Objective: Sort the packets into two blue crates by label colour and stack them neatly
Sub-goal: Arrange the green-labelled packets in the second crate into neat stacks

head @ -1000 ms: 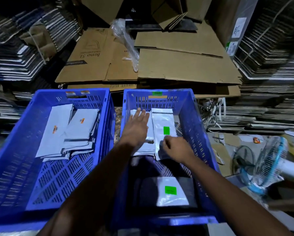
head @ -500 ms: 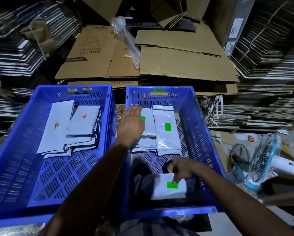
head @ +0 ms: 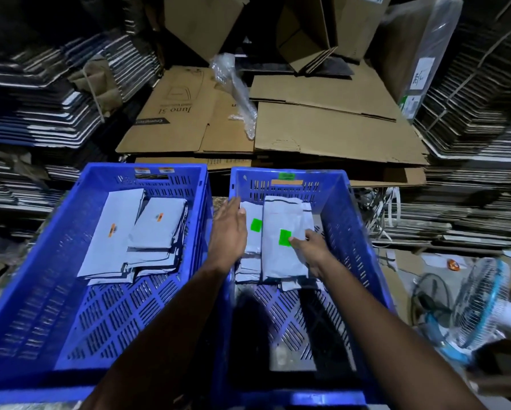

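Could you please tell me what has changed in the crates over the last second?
The right hand picked up the green-label packet from the near end of the right crate and carried it onto the far right stack, where it still holds it. The left hand stayed beside the left green-label stack. The orange-label packets in the left crate did not move.

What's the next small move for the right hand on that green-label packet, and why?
Probably let go and square it up. The right hand pinches the top green-label packet, which already lies flat on the right stack in the right crate, its near end slightly askew over the packets beneath. The left hand rests open beside the left stack, steadying it.
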Demonstrator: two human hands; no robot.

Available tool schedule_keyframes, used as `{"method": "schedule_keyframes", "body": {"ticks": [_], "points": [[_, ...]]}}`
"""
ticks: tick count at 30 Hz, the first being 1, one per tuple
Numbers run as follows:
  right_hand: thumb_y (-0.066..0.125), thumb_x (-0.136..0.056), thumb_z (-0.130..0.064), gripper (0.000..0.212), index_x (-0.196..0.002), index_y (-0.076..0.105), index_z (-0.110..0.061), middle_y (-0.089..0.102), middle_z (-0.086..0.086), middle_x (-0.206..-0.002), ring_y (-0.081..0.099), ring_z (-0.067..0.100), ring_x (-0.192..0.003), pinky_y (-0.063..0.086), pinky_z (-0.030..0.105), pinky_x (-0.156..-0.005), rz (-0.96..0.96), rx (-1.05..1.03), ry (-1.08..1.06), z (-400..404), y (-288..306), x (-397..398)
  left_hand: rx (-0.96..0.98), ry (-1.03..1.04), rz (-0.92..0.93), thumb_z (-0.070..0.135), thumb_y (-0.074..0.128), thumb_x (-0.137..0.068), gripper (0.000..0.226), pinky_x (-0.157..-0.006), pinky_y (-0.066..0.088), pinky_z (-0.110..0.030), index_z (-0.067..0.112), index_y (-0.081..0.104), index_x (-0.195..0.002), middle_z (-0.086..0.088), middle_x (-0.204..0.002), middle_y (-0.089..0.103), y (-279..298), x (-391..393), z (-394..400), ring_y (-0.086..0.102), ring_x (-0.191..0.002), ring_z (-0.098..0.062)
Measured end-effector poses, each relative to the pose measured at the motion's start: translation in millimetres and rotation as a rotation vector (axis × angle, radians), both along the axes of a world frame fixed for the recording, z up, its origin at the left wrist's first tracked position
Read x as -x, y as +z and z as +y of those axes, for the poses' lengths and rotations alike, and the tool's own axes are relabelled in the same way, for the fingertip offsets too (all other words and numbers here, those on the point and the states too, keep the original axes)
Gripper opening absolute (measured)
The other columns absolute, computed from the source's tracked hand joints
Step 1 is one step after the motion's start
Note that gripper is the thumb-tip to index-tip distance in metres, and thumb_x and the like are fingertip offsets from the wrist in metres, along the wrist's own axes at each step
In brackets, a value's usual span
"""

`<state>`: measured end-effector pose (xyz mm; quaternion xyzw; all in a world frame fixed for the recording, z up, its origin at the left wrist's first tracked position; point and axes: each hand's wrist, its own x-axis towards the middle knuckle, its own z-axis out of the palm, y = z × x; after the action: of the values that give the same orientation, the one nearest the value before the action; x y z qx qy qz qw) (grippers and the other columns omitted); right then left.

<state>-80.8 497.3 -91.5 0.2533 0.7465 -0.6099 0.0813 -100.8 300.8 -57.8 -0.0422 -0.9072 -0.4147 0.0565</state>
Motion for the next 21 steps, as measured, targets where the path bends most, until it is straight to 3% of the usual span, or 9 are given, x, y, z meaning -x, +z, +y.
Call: {"method": "schedule_keyframes", "body": {"ticks": [2,3,5,6,8,12,16,19,21], "points": [[0.064,-0.095,-0.025,0.043,-0.123,0.056,0.006,0.061,0.024,-0.124,0.058,0.04,-0.117,0.048,0.044,-0.089,0.015,-0.106,0.061,-15,0,16,0.055,0.005,0.001,0.032,0.029,-0.108,0.05,-0.123,0.018,-0.036,0.01,0.036,-0.152,-0.006,-0.159,0.035,0,1,1,0.025,-0.149,-0.019],[0.062,-0.096,-0.031,0.032,-0.103,0.063,-0.001,0.066,0.019,-0.105,0.062,0.038,-0.105,0.045,0.038,-0.078,0.022,-0.213,0.144,-20,2,20,0.075,0.009,0.0,0.032,0.028,-0.108,0.05,-0.124,0.017,-0.037,0.01,0.036,-0.153,-0.006,-0.159,0.034,0,1,2,0.024,-0.149,-0.019],[0.056,-0.097,-0.038,0.035,-0.077,0.054,-0.01,0.059,0.011,-0.075,0.061,0.035,-0.088,0.037,0.035,-0.067,0.061,-0.466,0.272,-23,-3,30,0.101,0.007,0.003,0.034,0.027,-0.108,0.051,-0.124,0.017,-0.038,0.012,0.034,-0.154,-0.005,-0.16,0.033,0,0,3,0.023,-0.15,-0.017],[0.055,-0.097,-0.037,0.032,-0.082,0.058,-0.009,0.062,0.012,-0.079,0.062,0.037,-0.091,0.04,0.035,-0.069,0.095,-0.571,0.289,-24,-3,33,0.11,0.004,0.008,0.034,0.026,-0.108,0.051,-0.124,0.017,-0.037,0.012,0.034,-0.154,-0.004,-0.16,0.033,-1,0,3,0.023,-0.15,-0.017],[0.057,-0.095,-0.031,0.031,-0.116,0.062,-0.008,0.067,0.016,-0.11,0.059,0.037,-0.108,0.048,0.038,-0.085,0.207,-0.7,0.283,-24,-3,38,0.123,0.001,0.015,0.033,0.026,-0.108,0.051,-0.124,0.017,-0.037,0.012,0.034,-0.154,-0.005,-0.16,0.033,-2,0,2,0.023,-0.15,-0.018],[0.046,-0.101,-0.04,0.057,-0.152,0.031,-0.023,0.029,0.012,-0.159,0.026,0.032,-0.145,0.032,0.047,-0.112,0.309,-0.921,0.673,-33,-19,47,0.121,0.007,0.011,0.034,0.027,-0.108,0.051,-0.124,0.018,-0.035,0.012,0.035,-0.153,-0.005,-0.16,0.034,-2,0,3,0.024,-0.149,-0.019],[0.02,-0.105,-0.048,0.057,-0.158,0.001,-0.036,-0.006,-0.001,-0.167,-0.005,0.024,-0.154,0.006,0.052,-0.122,0.203,-0.948,0.835,-57,-41,49,0.103,0.02,-0.031,0.034,0.026,-0.109,0.05,-0.124,0.012,-0.03,0.017,0.031,-0.155,0.001,-0.162,0.028,-3,0,2,0.017,-0.151,-0.013],[0.004,-0.095,-0.053,0.064,-0.157,-0.003,-0.038,-0.01,-0.004,-0.166,-0.009,0.023,-0.153,0.001,0.054,-0.122,0.202,-0.985,0.765,-67,-55,43,0.107,0.036,-0.038,0.029,0.029,-0.109,0.048,-0.124,0.013,-0.03,0.017,0.032,-0.154,0.001,-0.162,0.028,-2,2,3,0.018,-0.151,-0.013],[0.009,-0.094,-0.051,0.065,-0.157,-0.004,-0.038,-0.011,-0.004,-0.166,-0.011,0.023,-0.153,-0.002,0.055,-0.121,0.174,-1.006,0.745,-71,-63,43,0.125,0.037,-0.047,0.025,0.032,-0.108,0.047,-0.124,0.013,-0.031,0.017,0.032,-0.154,0.001,-0.162,0.027,0,3,4,0.017,-0.151,-0.014]]}}
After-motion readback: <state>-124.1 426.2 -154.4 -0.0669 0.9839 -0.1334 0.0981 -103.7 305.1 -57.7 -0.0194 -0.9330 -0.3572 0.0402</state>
